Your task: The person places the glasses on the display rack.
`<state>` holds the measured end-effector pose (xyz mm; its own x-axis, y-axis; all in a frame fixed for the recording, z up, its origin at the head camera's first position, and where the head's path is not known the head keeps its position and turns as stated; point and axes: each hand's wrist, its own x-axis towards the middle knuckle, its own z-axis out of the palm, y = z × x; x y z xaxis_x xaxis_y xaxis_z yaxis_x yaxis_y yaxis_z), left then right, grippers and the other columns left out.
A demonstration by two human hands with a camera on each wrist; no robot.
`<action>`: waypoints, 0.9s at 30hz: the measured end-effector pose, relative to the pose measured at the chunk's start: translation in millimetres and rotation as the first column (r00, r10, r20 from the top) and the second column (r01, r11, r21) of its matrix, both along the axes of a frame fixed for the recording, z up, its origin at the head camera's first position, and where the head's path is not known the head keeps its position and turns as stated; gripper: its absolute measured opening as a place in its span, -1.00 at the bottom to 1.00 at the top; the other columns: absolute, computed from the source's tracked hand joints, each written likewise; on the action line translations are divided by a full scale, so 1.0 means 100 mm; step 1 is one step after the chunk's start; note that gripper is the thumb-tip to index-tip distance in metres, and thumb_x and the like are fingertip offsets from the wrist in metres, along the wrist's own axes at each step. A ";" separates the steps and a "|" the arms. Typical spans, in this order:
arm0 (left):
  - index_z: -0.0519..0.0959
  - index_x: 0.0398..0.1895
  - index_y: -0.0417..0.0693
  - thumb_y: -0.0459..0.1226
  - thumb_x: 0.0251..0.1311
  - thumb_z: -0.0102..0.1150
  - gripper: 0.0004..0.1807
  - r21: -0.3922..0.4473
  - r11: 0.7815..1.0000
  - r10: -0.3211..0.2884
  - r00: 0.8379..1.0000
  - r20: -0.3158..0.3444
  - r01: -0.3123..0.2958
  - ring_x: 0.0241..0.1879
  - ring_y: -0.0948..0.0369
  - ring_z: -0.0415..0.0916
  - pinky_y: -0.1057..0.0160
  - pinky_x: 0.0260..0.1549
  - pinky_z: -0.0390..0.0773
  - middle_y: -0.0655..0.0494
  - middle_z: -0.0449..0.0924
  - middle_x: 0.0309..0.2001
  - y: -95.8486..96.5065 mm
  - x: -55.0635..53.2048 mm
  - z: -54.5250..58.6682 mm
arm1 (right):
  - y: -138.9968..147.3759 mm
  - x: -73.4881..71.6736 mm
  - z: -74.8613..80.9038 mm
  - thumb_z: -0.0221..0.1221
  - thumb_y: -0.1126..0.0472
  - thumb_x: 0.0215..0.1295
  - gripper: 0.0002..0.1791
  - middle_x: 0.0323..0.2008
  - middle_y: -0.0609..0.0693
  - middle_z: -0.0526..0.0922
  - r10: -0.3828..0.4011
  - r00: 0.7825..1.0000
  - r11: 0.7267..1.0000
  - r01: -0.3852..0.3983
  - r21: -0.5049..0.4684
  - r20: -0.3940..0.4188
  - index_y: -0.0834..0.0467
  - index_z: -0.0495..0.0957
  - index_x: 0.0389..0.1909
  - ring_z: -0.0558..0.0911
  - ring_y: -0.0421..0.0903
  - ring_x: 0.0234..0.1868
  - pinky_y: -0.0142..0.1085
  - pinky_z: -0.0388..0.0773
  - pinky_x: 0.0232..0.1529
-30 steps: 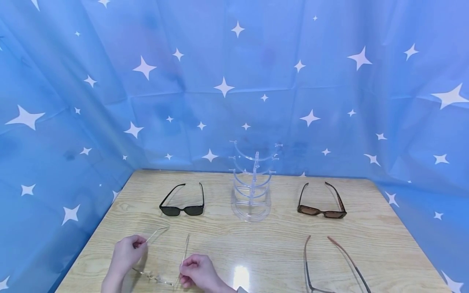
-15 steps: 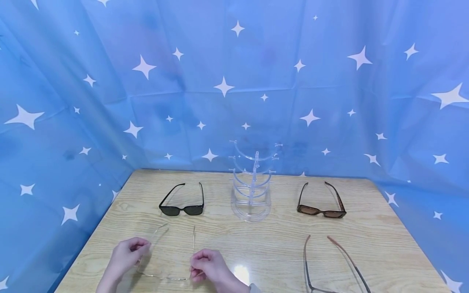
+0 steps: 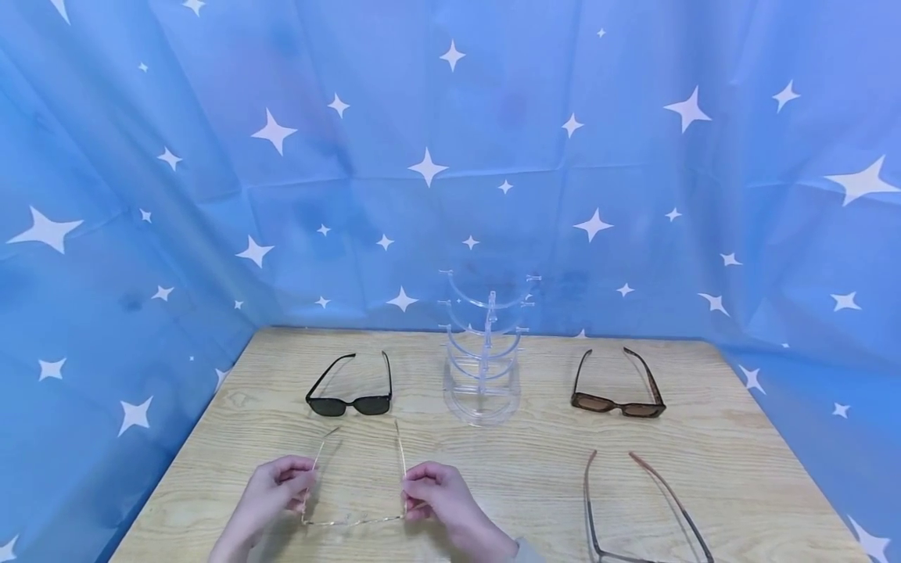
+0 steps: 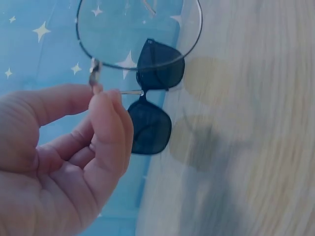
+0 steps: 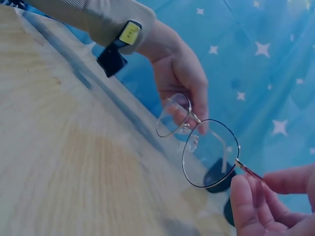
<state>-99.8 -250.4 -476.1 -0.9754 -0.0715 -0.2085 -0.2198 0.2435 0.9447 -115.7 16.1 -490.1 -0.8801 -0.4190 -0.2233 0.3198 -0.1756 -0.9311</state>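
Between my two hands is a pair of eyeglasses with thin gold-toned metal rims and clear round lenses. My left hand pinches the left temple, close to the hinge in the left wrist view. My right hand pinches the opposite temple, with thumb and fingertips by its hinge. Both temples are unfolded and point away from me, with the lens front nearest me. Beyond the eyeglasses lie black sunglasses, seen past the round rim in the left wrist view.
A clear tiered eyewear stand rises at the table's back middle. Tortoiseshell sunglasses lie to its right. Nearer, brown-and-black glasses are cut off by the bottom edge. A blue star-patterned curtain surrounds the wooden table.
Both hands have carried the eyeglasses to the right and slightly farther from me. Their front now shows more level than a second ago. The other glasses and the stand stay put.
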 end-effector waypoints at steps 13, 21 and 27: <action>0.36 -0.04 -0.63 -0.45 0.18 0.10 -0.63 0.178 0.976 -0.124 0.992 -0.021 0.126 -0.51 0.29 0.51 0.35 -0.52 0.62 0.00 0.57 -0.40 0.30 -0.16 0.01 | 0.43 -0.14 0.04 0.13 0.44 0.17 -0.75 -0.49 -0.05 0.58 -0.031 0.999 0.999 0.031 -0.021 -0.013 0.50 0.43 -0.16 0.53 -0.25 -0.51 -0.51 0.54 -0.46; 0.37 -0.04 -0.60 -0.44 0.14 0.14 -0.61 0.193 0.970 -0.147 0.989 -0.031 0.150 -0.48 0.25 0.53 0.34 -0.49 0.62 -0.09 0.58 -0.37 0.52 -0.26 0.05 | 0.66 -0.20 0.11 0.13 0.43 0.17 -0.73 -0.46 -0.06 0.59 -0.042 0.999 0.999 0.042 0.023 -0.018 0.49 0.43 -0.13 0.54 -0.24 -0.48 -0.48 0.55 -0.42; 0.38 -0.03 -0.58 -0.41 0.15 0.15 -0.60 0.218 0.959 -0.175 0.984 -0.040 0.179 -0.44 0.21 0.54 0.33 -0.46 0.63 -0.11 0.58 -0.35 0.67 -0.35 0.06 | 0.83 -0.23 0.16 0.12 0.44 0.17 -0.74 -0.46 -0.06 0.60 -0.048 0.998 0.998 0.049 0.033 -0.033 0.51 0.42 -0.14 0.55 -0.24 -0.47 -0.48 0.56 -0.42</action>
<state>-134.7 -183.7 -470.3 -0.9724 0.1485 -0.1801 -0.1726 0.0622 0.9830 -139.1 98.8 -474.5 -0.9061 -0.3688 -0.2072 0.2810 -0.1586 -0.9465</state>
